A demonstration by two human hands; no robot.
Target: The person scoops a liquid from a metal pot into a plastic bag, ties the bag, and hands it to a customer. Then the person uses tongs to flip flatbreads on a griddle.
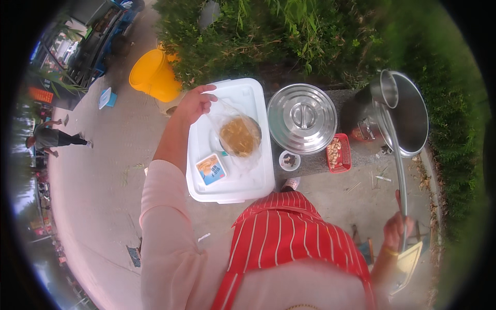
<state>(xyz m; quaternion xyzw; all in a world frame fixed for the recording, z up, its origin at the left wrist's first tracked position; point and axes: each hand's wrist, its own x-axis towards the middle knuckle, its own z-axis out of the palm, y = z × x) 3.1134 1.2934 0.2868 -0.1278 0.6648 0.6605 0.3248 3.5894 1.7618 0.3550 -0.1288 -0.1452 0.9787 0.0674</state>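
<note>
My left hand (197,104) pinches the rim of a clear plastic bag (221,109) at the far left of the white plastic lid (248,190). That bag lines a round bowl (260,130) holding brown broth with pale strips (239,135). In my right hand (399,230), low on the right, is the long handle of a metal ladle (396,147). The ladle's cup is at the near-left rim of a tall stainless steel pot (416,112). A square tub with a blue and orange printed label (210,169) lies beside the bowl.
A round steel lid (302,116) lies between the white lid and the pot. Before it are a small white bowl with dark bits (289,160) and a red basket of pale pieces (338,153). A yellow bucket (155,75), bushes (271,38) and a walking person (54,135) are farther off.
</note>
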